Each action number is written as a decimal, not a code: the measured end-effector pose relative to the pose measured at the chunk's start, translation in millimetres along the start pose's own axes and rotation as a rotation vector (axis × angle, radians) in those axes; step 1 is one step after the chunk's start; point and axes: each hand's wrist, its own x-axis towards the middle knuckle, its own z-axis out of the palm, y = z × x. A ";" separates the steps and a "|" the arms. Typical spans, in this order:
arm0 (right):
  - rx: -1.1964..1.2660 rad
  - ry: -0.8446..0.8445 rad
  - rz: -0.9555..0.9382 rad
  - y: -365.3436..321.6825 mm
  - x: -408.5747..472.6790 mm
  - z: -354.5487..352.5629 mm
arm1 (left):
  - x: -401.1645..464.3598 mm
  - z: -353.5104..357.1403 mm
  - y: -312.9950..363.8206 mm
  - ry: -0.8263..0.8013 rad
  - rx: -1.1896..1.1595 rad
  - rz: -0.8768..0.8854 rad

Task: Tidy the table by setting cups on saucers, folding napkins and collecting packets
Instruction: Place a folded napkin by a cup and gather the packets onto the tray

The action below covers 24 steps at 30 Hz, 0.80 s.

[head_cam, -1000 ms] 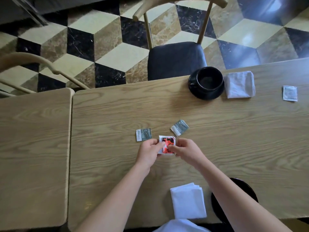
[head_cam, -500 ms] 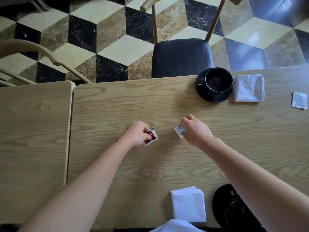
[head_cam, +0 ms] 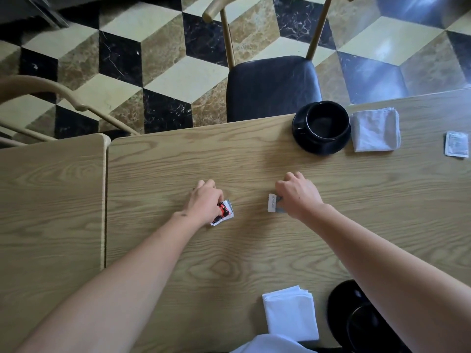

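My left hand (head_cam: 207, 200) grips a red-and-black packet (head_cam: 222, 212) with a grey packet stacked under it, low over the wooden table (head_cam: 254, 250). My right hand (head_cam: 299, 196) pinches a grey packet with a white end (head_cam: 273, 203) against the tabletop. Another white packet (head_cam: 457, 144) lies at the far right. A black cup (head_cam: 327, 122) stands on a black saucer (head_cam: 305, 142) at the far edge, with a folded white napkin (head_cam: 374, 129) beside it. A second folded napkin (head_cam: 290, 313) and a black cup on its saucer (head_cam: 356, 319) sit near me, partly hidden by my right arm.
A second wooden table (head_cam: 51, 212) abuts on the left with a narrow gap. A chair with a dark seat (head_cam: 272, 87) stands at the far side, and a curved chair back (head_cam: 51, 90) shows at the left, over a tiled floor.
My hands parted from the red packet at the centre. The left hand carried it onto the left grey packet; the right hand reached out and took hold of the right grey packet.
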 end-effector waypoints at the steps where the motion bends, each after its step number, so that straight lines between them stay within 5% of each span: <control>1: 0.051 0.011 0.026 0.2 -4.0 1.5 | -2.0 0.9 1.3 0.004 -0.015 -0.016; 6: 0.831 0.082 0.341 -9.5 -39.2 -2.6 | -27.5 6.7 23.0 0.088 -0.649 -0.279; 11: 1.462 0.065 0.410 -43.7 -94.6 -11.7 | -83.7 8.7 64.2 0.061 -1.439 -0.316; 20: 1.635 0.075 0.461 -69.6 -201.6 -1.6 | -165.9 24.6 98.7 -0.289 -1.907 -0.023; 24: 1.614 0.156 0.494 -79.9 -260.6 1.9 | -193.7 30.6 104.4 -0.454 -1.818 0.159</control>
